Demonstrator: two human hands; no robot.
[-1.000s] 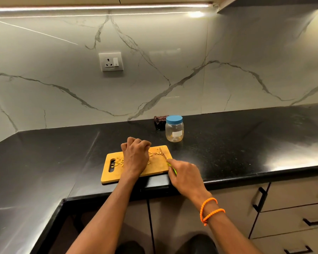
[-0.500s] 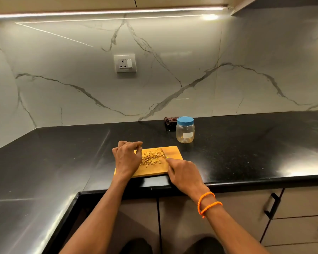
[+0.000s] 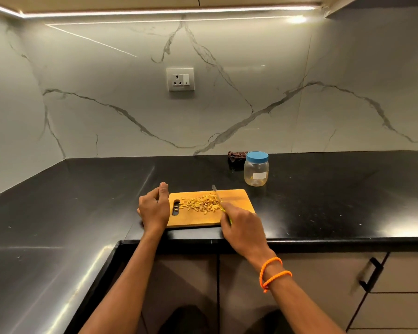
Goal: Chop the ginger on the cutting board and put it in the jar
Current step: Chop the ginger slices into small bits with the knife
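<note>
The chopped ginger (image 3: 199, 203) lies heaped mid cutting board (image 3: 237, 197), with the lidded jar (image 3: 256, 169) at its two o'clock; light, damp, clingy bits, best scooped on the blade; right hand (image 3: 243, 229) grips the knife (image 3: 221, 203); left hand (image 3: 154, 208), fingers loosely curled, steadies the board's nine o'clock edge.

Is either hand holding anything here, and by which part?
The right hand grips a small knife by its green handle, blade over the chopped ginger. The left hand holds nothing; it rests at the wooden cutting board's left end.
</note>
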